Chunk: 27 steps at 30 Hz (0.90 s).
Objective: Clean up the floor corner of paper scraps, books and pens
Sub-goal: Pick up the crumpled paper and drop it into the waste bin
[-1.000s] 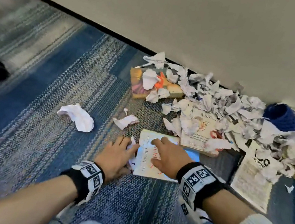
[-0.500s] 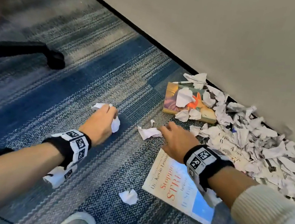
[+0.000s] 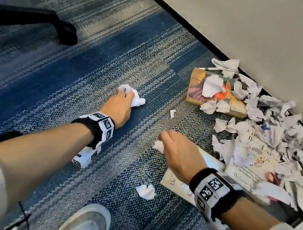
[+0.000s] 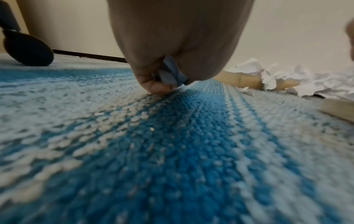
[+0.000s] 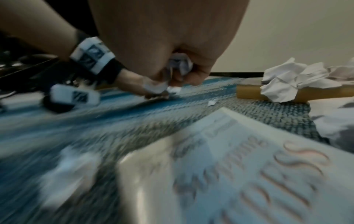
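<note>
Chair castor (image 3: 66,33), far beyond the left fingertips, stands on the striped carpet (image 3: 87,60). Left hand (image 3: 117,107), knuckles low to the floor, has its fingers curled round a crumpled paper ball (image 3: 136,99), part of which bulges out past the fingertips on their wall side. A tiny scrap (image 3: 172,112) lies between the two sets of fingers; a loose wad (image 3: 146,191) lies behind both wrists, near a shoe (image 3: 86,226). Right hand (image 3: 178,155) is clenched on a smaller scrap (image 3: 158,146), seen wedged in the fist from the right wrist. Under that wrist lies a pale book (image 3: 178,187); ahead of its fingertips a colourful book (image 3: 197,88), a pen (image 3: 209,68) and the main scrap heap (image 3: 274,139) sit against the wall. Risk: the protruding ball may slip from the full left fist on the next reach; the small scraps may be overlooked
</note>
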{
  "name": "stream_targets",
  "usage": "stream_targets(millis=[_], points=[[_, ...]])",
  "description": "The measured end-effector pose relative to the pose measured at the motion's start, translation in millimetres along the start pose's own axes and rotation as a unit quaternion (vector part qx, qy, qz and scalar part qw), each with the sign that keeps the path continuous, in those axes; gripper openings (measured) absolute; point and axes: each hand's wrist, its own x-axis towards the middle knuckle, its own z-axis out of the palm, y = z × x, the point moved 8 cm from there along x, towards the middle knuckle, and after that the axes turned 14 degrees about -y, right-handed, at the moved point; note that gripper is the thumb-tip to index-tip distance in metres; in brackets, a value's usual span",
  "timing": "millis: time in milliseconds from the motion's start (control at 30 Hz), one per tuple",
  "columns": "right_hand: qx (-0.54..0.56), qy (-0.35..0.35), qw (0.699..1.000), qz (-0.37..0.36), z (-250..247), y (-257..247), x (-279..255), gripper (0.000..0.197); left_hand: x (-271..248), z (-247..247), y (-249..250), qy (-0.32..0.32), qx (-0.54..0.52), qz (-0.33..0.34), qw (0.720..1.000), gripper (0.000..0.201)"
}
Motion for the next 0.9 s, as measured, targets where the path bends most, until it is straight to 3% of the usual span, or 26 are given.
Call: stream_targets(millis=[100,167,333,433,567,700,900], points=[[-0.051,-0.058,0.997,-0.004,30,-23,-24,0.048,-19,-6,20,0.019,0.007,0.037,0.999,0.020],[-0.110,-0.109,0.988,-0.013,57,-35,-29,0.059,-31,-2,32,0.009,0.021,0.051,0.998,0.023],[-0.166,-0.164,0.971,-0.059,89,-57,-24,0.030,-44,9,46,-0.015,-0.014,0.085,0.996,0.011],[-0.179,-0.142,0.971,-0.069,87,-63,-23,0.012,-43,9,55,-0.025,-0.066,0.096,0.993,0.006],[-0.164,-0.157,0.972,-0.056,89,-59,-32,0.025,-43,9,74,-0.064,-0.095,0.111,0.987,0.015],[-0.176,-0.192,0.963,-0.064,93,-53,-52,0.050,-45,16,92,-0.085,-0.043,0.134,0.986,0.019],[-0.150,-0.216,0.960,-0.098,101,-63,-58,0.015,-51,25,105,-0.125,0.042,0.140,0.981,0.006]])
